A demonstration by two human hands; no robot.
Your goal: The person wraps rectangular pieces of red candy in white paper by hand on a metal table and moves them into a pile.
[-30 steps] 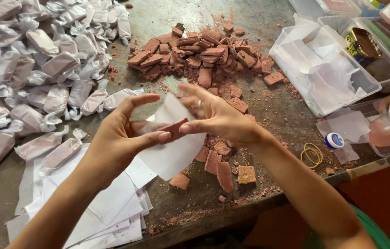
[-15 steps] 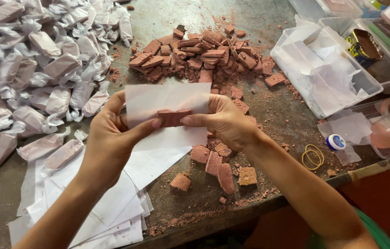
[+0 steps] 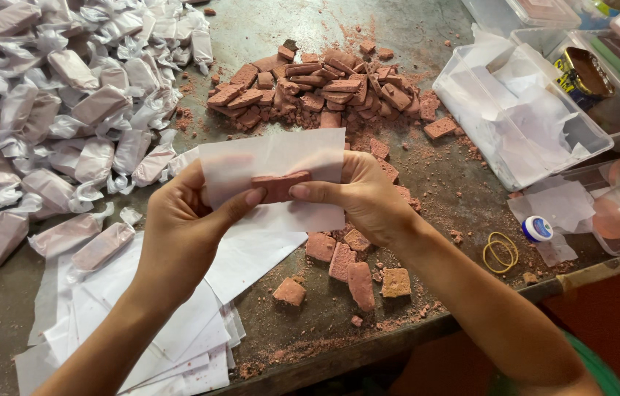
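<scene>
Dusty grey worktable (image 3: 427, 183) fills the head view, brown blocks heaped upper centre. Mid-frame, left hand (image 3: 185, 235) and right hand (image 3: 365, 194) both pinch narrow on one reddish bar (image 3: 280, 185), white wrapper sheet (image 3: 273, 158) folded behind it.

The paper sheet (image 3: 273, 158) is now standing flat and upright behind the brown block (image 3: 280, 187), both thumbs pinching it.

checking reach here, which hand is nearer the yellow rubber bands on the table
Right. The right hand is up and to the left of the yellow rubber bands, with bare table between them. The left hand is farther left still, beyond the right hand, over the stack of white papers.
</scene>
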